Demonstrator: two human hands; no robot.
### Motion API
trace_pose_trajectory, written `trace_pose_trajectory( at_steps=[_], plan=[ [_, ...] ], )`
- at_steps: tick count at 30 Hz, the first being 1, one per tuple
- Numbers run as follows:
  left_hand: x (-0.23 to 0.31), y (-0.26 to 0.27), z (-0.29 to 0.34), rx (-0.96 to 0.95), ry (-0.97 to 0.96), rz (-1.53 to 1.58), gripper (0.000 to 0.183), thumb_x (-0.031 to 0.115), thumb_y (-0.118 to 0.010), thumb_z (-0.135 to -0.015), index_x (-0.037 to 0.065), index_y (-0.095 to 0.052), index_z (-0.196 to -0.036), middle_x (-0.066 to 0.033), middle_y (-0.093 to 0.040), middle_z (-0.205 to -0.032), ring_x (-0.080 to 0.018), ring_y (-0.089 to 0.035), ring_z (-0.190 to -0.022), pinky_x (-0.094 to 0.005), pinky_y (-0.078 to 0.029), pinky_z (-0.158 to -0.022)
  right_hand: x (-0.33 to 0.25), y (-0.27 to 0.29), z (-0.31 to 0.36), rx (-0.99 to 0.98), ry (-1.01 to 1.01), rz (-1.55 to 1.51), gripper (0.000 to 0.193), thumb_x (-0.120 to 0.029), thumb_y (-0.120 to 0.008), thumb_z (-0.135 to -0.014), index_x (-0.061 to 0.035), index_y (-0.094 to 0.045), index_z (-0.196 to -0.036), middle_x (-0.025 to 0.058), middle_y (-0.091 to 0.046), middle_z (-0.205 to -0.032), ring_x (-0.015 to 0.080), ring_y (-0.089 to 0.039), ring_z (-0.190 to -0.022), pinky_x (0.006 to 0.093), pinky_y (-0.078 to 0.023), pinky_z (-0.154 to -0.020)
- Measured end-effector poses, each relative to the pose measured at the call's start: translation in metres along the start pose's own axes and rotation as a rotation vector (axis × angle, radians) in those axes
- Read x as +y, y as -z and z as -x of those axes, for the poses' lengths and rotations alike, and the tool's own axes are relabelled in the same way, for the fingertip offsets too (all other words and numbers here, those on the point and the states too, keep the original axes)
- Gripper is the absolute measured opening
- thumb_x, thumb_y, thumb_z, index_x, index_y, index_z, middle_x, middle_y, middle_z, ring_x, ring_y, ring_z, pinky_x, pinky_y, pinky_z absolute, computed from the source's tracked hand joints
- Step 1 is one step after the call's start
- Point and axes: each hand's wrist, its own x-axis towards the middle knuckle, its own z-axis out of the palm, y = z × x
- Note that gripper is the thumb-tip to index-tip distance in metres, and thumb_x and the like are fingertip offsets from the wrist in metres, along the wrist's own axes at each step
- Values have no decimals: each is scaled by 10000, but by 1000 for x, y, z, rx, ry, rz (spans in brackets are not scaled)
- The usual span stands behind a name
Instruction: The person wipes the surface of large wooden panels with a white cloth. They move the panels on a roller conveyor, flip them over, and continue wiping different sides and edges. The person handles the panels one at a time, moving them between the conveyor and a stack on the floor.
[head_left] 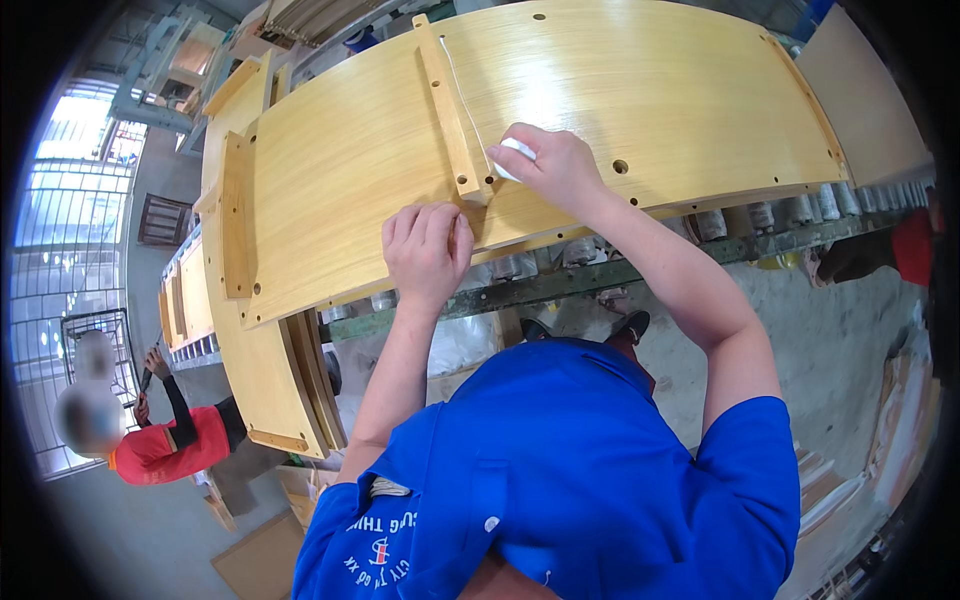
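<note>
A large varnished wooden panel [340, 170] lies in front of me, with a wooden batten [447, 105] across it. My right hand [562, 172] is closed around a small white wad [515, 158], perhaps cloth, beside the batten's near end. A thin white line [462, 88], cord or bead, runs along the batten's right side toward that hand. My left hand [428, 250] rests at the panel's near edge, just left of the batten's end. Its fingers are curled, and whatever they may hold is hidden.
Under the panel runs a roller conveyor [710, 224] with a green rail. More wooden panels [270, 390] are stacked at the left. A person in red [180, 445] stands at far left; another person's red sleeve [912, 247] shows at right. Cardboard [850, 90] stands at the panel's right end.
</note>
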Motion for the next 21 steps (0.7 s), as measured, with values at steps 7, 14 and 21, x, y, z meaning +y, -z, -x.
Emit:
trace_pose_trajectory(
  at_steps=[7, 14, 21],
  plan=[
    [0, -1, 0, -21, 9, -6, 96, 103, -640, -744, 101, -577, -816, -28, -618, -776, -219, -567, -777, -344, -397, -737, -5, 0, 8, 39, 53, 40, 349, -445, -592, -838, -101, -632, -798, 118, -577, -569, 298, -592, -554, 372, -455, -523],
    [1, -1, -1, -11, -7, 3, 89, 91, -631, -746, 104, -563, -801, -29, -604, -757, -222, -561, -756, -345, -389, -715, -6, 0, 14, 15, 127, 104, 309, -403, -609, -832, -99, -611, -779, 109, -584, -587, 300, -593, -557, 381, -457, -513],
    [1, 5, 1, 21, 37, 103, 53, 62, -617, -741, 77, -578, -775, -48, -594, -727, -247, -548, -706, -349, -392, -690, -11, 5, 23, -54, 273, 73, 295, -357, -599, -843, -74, -583, -761, 113, -581, -568, 303, -599, -554, 381, -458, -511]
  ],
)
